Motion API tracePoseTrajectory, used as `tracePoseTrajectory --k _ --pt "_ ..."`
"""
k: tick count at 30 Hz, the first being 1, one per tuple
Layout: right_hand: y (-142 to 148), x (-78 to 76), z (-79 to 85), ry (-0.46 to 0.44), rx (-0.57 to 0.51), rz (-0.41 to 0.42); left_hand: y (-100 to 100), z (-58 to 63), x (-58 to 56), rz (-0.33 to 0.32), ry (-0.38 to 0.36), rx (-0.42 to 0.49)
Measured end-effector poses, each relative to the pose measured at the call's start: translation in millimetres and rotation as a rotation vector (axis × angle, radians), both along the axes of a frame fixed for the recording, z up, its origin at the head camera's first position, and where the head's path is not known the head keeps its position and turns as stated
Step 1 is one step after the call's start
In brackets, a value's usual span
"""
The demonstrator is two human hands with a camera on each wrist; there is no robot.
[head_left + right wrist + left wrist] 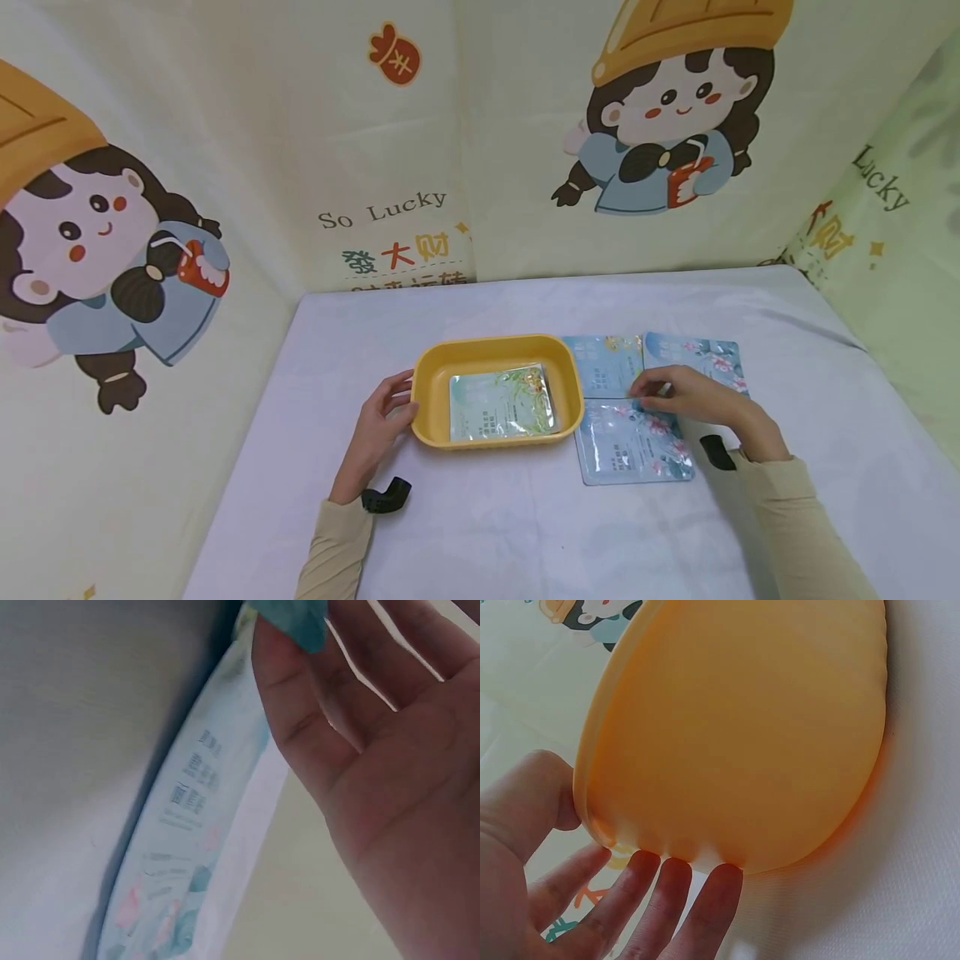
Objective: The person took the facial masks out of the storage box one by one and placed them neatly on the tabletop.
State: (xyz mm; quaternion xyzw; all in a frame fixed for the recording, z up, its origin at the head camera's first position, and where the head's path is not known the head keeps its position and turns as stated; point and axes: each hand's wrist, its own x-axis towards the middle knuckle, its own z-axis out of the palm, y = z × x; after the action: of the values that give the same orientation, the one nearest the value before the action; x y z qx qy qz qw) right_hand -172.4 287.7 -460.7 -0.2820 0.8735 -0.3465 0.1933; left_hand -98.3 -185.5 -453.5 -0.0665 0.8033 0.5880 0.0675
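A yellow tray (489, 340) lies on the table, holding a light-green sachet (487, 408) with a leafy print. My left hand (381, 429) touches the tray's left end. In the left wrist view its thumb is at the rim and its fingertips (676, 874) rest against the outer wall. Right of the tray lie a blue sachet (600, 367), a flowered blue sachet (697, 350) and a nearer flowered sachet (626, 450). Where they meet, my right hand (693, 396) pinches an edge; a teal corner (296, 619) shows against its fingers. Which sachet it belongs to is unclear.
A white cloth (480, 533) covers the table. Curtains with cartoon prints (517, 167) hang behind and at both sides. Black wrist devices (387, 496) are worn beside each cuff.
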Motion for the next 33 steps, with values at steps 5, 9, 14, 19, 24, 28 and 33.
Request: tracePoseTrajectory --k 5,9,14,19,24,28,33 --pt "-2.3 5.4 8.9 0.062 0.015 -0.031 -5.7 -15.9 -4.8 -0.005 0.014 0.008" --pt "-7.5 6.3 14.8 0.123 0.032 -0.044 -11.1 -32.1 -9.9 0.005 0.016 0.01" --pt "-17.6 5.7 21.9 0.159 0.056 -0.075 -11.7 -36.2 -10.0 0.011 0.036 0.011" --pt "-29.9 4.1 30.4 0.172 0.069 -0.098 -11.4 -35.8 -10.0 0.008 0.052 0.013" --pt "-39.9 3.1 39.0 0.195 0.051 -0.091 -11.3 -36.8 -9.9 0.006 0.037 0.019" --pt "-49.3 0.8 43.5 0.223 0.021 -0.075 -10.6 -37.4 -10.4 0.0 0.035 0.03" --pt "-63.5 -2.3 45.4 0.227 -0.002 -0.052 -10.0 -36.6 -10.3 0.008 0.037 0.024"
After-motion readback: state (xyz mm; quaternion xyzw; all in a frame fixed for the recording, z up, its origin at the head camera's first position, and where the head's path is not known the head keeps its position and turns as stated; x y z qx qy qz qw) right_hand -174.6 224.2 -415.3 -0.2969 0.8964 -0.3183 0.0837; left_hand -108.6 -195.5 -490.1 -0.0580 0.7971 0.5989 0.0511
